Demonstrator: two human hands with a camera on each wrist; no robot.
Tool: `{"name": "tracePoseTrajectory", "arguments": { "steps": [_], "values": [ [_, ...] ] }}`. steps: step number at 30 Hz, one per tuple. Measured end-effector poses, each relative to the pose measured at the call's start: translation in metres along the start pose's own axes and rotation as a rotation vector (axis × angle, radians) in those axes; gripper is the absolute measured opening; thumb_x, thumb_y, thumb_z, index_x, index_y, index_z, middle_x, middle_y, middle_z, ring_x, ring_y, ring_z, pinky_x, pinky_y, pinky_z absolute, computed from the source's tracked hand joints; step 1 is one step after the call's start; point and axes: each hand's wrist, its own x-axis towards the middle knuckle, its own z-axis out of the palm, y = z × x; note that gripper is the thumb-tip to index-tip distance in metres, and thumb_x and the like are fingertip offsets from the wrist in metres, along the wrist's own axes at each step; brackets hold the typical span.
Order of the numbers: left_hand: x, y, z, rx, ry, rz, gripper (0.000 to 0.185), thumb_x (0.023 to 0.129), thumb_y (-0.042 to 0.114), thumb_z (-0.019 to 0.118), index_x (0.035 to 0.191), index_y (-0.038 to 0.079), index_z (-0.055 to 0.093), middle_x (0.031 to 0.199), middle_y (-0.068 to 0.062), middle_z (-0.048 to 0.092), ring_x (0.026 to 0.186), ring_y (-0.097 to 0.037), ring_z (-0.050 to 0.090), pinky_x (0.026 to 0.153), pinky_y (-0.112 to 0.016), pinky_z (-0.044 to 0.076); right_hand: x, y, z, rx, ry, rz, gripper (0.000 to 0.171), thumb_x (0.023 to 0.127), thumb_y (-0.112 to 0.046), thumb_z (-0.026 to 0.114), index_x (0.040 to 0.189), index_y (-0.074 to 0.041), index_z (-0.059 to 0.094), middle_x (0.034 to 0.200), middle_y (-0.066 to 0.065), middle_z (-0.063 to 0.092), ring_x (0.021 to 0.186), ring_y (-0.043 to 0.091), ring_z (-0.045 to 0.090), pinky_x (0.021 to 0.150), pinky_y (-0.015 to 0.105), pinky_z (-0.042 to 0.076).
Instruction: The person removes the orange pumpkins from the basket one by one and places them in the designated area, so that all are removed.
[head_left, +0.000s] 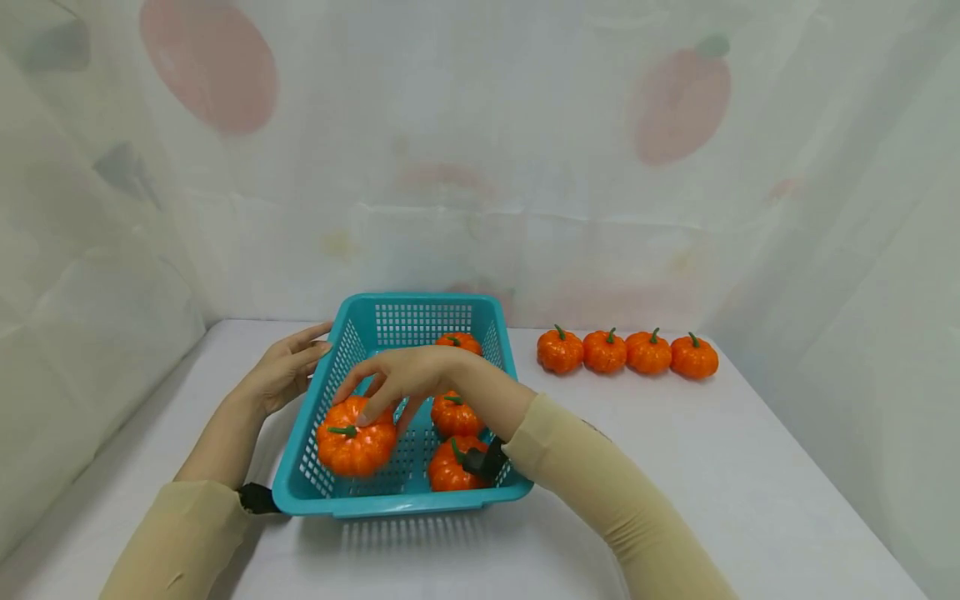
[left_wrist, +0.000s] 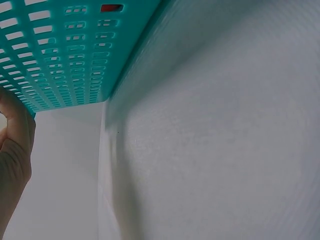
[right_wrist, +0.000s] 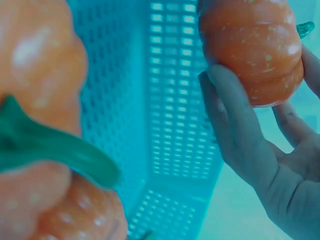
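My right hand (head_left: pixel 412 375) reaches across the teal plastic basket (head_left: pixel 405 506) and grips an orange pumpkin (head_left: pixel 352 454) with a green stem, over the basket's near left part. In the right wrist view, fingers and thumb spread around this pumpkin (right_wrist: pixel 255 55). My left hand (head_left: pixel 281 371) rests against the outside of the basket's left wall, its fingertips right at the rim. The left wrist view shows that hand (left_wrist: pixel 17 135) beside the perforated wall. Along the basket's right side lie several pumpkins (head_left: pixel 453 417), partly hidden by my right arm.
Several more pumpkins (head_left: pixel 603 352) stand in a row at the back right of the white table (head_left: pixel 675 467). Pale fabric with faded fruit prints (head_left: pixel 450 125) hangs behind the table and at both sides.
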Motion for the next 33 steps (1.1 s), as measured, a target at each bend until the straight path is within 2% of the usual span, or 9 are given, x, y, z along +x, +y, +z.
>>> {"name": "tracePoseTrajectory", "arguments": {
  "steps": [5, 8, 13, 20, 24, 33],
  "values": [
    [0.000, -0.001, -0.002, 0.022, -0.003, 0.008, 0.065, 0.105, 0.021, 0.048, 0.158, 0.006, 0.014, 0.112, 0.005, 0.061, 0.090, -0.005, 0.070, 0.078, -0.025, 0.061, -0.010, -0.004, -0.010, 0.036, 0.053, -0.069, 0.035, 0.091, -0.019, 0.071, 0.125, -0.026, 0.063, 0.133, 0.001, 0.059, 0.108, 0.018, 0.065, 0.084, 0.041, 0.061],
    [0.001, -0.001, -0.002, 0.032, 0.000, 0.007, 0.066, 0.105, 0.022, 0.048, 0.158, 0.006, 0.013, 0.112, 0.006, 0.060, 0.092, -0.004, 0.070, 0.080, -0.024, 0.060, -0.020, -0.007, -0.018, 0.051, 0.073, -0.111, 0.037, 0.092, -0.018, 0.070, 0.128, -0.026, 0.062, 0.132, 0.001, 0.060, 0.110, 0.020, 0.065, 0.086, 0.041, 0.061],
    [0.002, 0.001, -0.001, -0.002, 0.002, 0.001, 0.067, 0.104, 0.020, 0.050, 0.159, 0.006, 0.014, 0.110, 0.006, 0.061, 0.090, -0.004, 0.069, 0.079, -0.023, 0.060, -0.037, -0.011, -0.034, 0.088, 0.095, -0.168, 0.040, 0.094, -0.016, 0.067, 0.132, -0.023, 0.059, 0.130, 0.003, 0.061, 0.113, 0.022, 0.064, 0.089, 0.043, 0.060],
    [0.001, 0.002, 0.001, -0.035, -0.011, 0.017, 0.067, 0.104, 0.016, 0.049, 0.159, 0.005, 0.011, 0.107, 0.005, 0.062, 0.085, -0.005, 0.069, 0.075, -0.022, 0.060, -0.060, -0.004, -0.055, 0.117, 0.135, -0.243, 0.045, 0.096, -0.013, 0.061, 0.140, -0.017, 0.051, 0.137, 0.011, 0.055, 0.112, 0.027, 0.064, 0.088, 0.045, 0.060],
    [0.002, 0.001, 0.002, -0.034, -0.014, 0.027, 0.068, 0.104, 0.016, 0.050, 0.158, 0.004, 0.011, 0.105, 0.005, 0.062, 0.084, -0.004, 0.069, 0.074, -0.022, 0.059, -0.072, 0.005, -0.066, 0.141, 0.189, -0.254, 0.043, 0.096, -0.013, 0.059, 0.138, -0.016, 0.053, 0.136, 0.012, 0.056, 0.112, 0.027, 0.063, 0.087, 0.044, 0.060],
    [0.003, 0.001, 0.002, 0.015, -0.004, 0.027, 0.068, 0.104, 0.019, 0.051, 0.158, 0.005, 0.013, 0.108, 0.005, 0.060, 0.088, -0.003, 0.068, 0.077, -0.023, 0.059, -0.100, 0.032, -0.085, 0.203, 0.308, -0.206, 0.042, 0.096, -0.015, 0.059, 0.137, -0.020, 0.054, 0.137, 0.011, 0.053, 0.118, 0.029, 0.058, 0.091, 0.046, 0.058]
  ]
}}
